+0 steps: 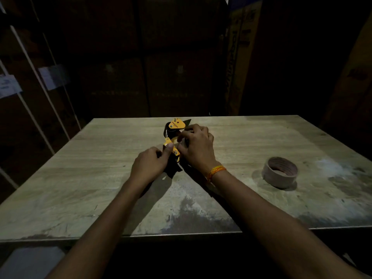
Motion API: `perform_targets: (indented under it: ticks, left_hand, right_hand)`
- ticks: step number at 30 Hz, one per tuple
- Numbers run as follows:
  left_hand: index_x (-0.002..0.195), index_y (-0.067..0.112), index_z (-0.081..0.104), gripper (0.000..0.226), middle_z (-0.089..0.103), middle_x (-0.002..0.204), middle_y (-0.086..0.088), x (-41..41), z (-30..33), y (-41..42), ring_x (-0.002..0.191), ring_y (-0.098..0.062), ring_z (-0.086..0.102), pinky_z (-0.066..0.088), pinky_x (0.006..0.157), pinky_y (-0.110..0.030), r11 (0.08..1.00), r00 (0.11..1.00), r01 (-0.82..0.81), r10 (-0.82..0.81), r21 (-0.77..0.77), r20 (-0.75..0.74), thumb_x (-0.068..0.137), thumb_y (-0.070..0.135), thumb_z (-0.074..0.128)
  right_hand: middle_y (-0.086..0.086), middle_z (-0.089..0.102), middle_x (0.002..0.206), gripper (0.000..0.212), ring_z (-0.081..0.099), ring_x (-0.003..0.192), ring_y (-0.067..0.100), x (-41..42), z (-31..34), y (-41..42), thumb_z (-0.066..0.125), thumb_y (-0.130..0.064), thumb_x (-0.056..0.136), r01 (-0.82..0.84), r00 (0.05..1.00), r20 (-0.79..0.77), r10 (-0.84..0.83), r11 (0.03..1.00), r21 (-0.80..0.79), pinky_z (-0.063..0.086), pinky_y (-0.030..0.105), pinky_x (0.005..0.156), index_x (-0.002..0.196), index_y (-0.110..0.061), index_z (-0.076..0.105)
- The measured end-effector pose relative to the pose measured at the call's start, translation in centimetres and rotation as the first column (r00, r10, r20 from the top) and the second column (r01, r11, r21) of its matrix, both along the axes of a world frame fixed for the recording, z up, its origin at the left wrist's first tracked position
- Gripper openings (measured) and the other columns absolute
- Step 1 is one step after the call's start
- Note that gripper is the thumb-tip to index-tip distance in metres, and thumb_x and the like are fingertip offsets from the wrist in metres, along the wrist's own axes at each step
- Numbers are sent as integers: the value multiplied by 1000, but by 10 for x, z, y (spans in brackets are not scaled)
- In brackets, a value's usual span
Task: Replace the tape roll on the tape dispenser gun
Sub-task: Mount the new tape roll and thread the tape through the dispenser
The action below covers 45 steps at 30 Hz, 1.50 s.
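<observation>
A yellow and black tape dispenser gun (175, 125) lies on the wooden table (100, 178), near the far middle. My left hand (150, 166) pinches its yellow frame at the handle end. My right hand (198, 147) is closed over the gun's roll holder; what lies under the fingers is hidden. A brown tape roll (280, 171) lies flat on the table to the right, apart from both hands.
Stacked cardboard boxes (177, 81) stand in the dark behind the table. White straps (40, 81) run across boxes at the left. The table's front edge (181, 234) has a metal trim, and its surface shows worn, pale patches.
</observation>
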<state>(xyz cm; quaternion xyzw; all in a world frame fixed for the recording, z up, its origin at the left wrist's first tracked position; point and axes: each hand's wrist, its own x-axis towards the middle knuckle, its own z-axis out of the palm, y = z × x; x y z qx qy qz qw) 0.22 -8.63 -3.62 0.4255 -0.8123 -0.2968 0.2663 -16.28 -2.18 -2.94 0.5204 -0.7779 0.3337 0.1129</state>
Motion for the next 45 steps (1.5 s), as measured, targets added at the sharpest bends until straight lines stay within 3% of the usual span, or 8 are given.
perform_targets:
  ticks: [7,10,14,19,25,35,41,45]
  left_hand:
    - [125,11,59,53,66,114,-7,6,-4,15,99,-26,65,57,84,-44,980,955,151,-112,-127,273,96,54,67]
    - [108,18,62,33,67,100,-1,10,6,19,90,-21,66,52,74,-36,967,943,254,-253,22,215,102,51,61]
    - [89,8,69,59,57,69,1,22,19,14,60,-15,54,38,59,-32,926,904,354,-375,133,205,104,60,48]
    - [113,22,64,11,62,105,5,28,21,-7,83,-6,64,52,55,-15,954,957,291,-290,-73,29,104,16,63]
    - [138,52,48,75,33,134,17,26,17,-33,114,-6,48,48,70,-13,872,922,386,-355,-300,154,88,7,81]
    - [101,24,59,41,45,131,8,21,8,-38,107,-10,57,56,79,-23,797,932,363,-325,-483,162,77,13,91]
    - [102,18,60,46,55,119,1,38,4,-39,101,-15,60,58,76,-27,906,955,293,-294,-305,46,73,41,89]
    - [97,8,67,73,72,82,-6,37,8,-6,69,-20,67,54,63,-36,923,958,253,-197,291,-209,77,78,70]
  right_hand:
    - [-1,63,130,20,51,130,26,-1,-1,0,77,-42,88,-18,1000,15,18,1000,-9,40,51,106,106,-32,76]
    - [-1,67,127,23,53,125,25,-6,1,1,76,-49,91,-51,998,29,51,998,23,40,47,101,105,-31,79]
    - [-2,71,129,18,55,123,25,-11,3,5,76,-46,94,-120,993,32,117,988,100,36,41,94,102,-30,80]
    - [-2,70,130,21,55,122,24,-11,3,6,76,-48,94,-126,992,23,124,987,104,35,40,93,105,-30,79]
    - [-2,70,132,23,54,124,25,-9,4,6,76,-49,94,-122,993,14,121,986,111,32,39,92,107,-31,79]
    - [-2,71,130,20,56,123,28,-6,6,3,76,-46,94,-105,994,-15,108,983,149,43,47,100,108,-32,80]
    - [-2,71,130,19,56,123,28,-6,4,3,76,-45,94,-100,995,5,100,985,139,44,48,102,106,-32,80]
    - [-4,73,125,19,59,119,27,-8,1,4,77,-50,91,-102,995,31,100,990,92,47,49,99,100,-33,80]
